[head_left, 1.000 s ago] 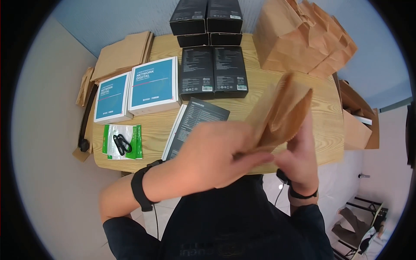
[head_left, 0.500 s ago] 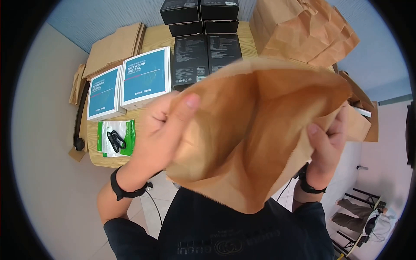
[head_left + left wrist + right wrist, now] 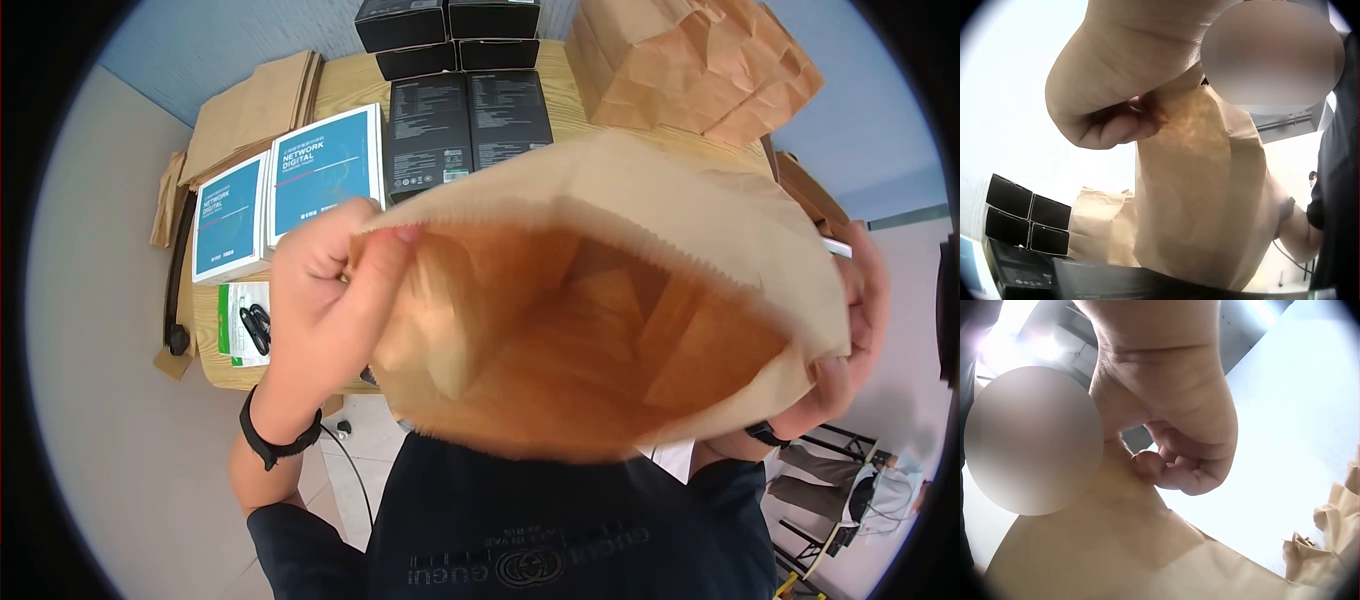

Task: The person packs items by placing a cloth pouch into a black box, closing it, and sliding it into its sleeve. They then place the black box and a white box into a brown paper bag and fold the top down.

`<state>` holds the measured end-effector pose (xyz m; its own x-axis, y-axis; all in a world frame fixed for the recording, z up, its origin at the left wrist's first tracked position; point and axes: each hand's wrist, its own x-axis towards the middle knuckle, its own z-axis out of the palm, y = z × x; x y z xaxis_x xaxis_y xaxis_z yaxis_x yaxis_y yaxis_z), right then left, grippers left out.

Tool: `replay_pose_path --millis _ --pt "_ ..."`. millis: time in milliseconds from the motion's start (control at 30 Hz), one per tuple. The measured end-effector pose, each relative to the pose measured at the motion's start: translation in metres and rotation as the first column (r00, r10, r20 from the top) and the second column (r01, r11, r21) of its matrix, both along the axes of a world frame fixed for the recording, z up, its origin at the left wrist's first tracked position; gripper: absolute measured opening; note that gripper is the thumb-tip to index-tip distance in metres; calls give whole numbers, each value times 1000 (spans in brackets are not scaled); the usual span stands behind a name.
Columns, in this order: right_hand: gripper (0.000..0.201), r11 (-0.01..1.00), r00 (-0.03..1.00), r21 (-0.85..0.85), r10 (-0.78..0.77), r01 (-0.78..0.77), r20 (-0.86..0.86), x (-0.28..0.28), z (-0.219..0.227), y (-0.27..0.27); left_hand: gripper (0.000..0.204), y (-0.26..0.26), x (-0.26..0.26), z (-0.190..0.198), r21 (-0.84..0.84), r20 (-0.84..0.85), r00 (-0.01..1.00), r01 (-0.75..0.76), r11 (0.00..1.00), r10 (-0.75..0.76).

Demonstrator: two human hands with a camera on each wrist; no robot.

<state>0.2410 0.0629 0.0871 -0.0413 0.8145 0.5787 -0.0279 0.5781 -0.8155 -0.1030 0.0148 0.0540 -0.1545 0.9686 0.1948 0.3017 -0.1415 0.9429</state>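
A brown paper bag with a zigzag-cut rim is spread wide, its mouth facing up toward the head camera. My left hand pinches the rim at its left end, the thumb lying over the inner side. At the opposite end, my right hand grips the rim between thumb and curled fingers. In the left wrist view the bag's body hangs down, its lower part reaching a dark box. The right wrist view shows the fingers curled at the paper edge.
Blue-and-white boxes stand at the left, with flat brown paper bags behind. Black boxes are stacked at the back. A large creased paper bag stands back right. A black cable lies on green-and-white packets.
The bag, folded and narrow a second ago, has been pulled wide apart. My right hand has moved outward to the right along with its rim, and the mouth has widened.
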Motion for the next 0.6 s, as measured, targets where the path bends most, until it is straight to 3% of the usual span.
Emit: replay_pose_path --millis 33,67,133,167,200,300,333,400,433,500,533,600 --pt "90 999 995 -8 -32 31 -100 -11 -7 -2 36 -1 2 2 0 1 1000 3 1000 -3" --pt "98 959 962 80 268 -272 53 36 -24 18 33 -1 4 3 8 -22 998 62 998 -62" --pt "107 909 824 74 335 -411 456 43 -3 53 30 2 5 7 15 -36 992 122 992 -121" --pt "104 963 929 62 234 -262 286 25 -16 54 26 3 5 9 99 -112 979 184 978 -173" --pt "104 963 928 63 235 -263 289 15 -16 57 23 5 5 11 177 -193 957 249 952 -215" --pt "102 942 789 -140 334 -306 515 11 -13 70 19 4 9 15 184 -187 949 288 940 -254" --pt "92 933 704 -146 346 -329 620 14 -14 73 19 4 11 14 195 -184 954 271 942 -236" --pt "63 852 569 -235 494 -468 657 15 -16 76 21 5 10 13 202 -206 957 248 948 -206" --pt "63 848 566 -240 500 -472 656 11 -25 71 23 5 9 13 209 -230 956 229 951 -180" --pt "40 866 802 -23 472 -499 367 4 -47 55 26 3 8 13 150 -214 968 164 975 -130" --pt "40 866 802 -25 473 -500 365 6 -42 67 29 3 8 13 95 -203 976 104 990 -83" --pt "34 644 517 -110 694 -757 500 26 -24 102 35 8 11 10 169 -110 993 58 984 -40"
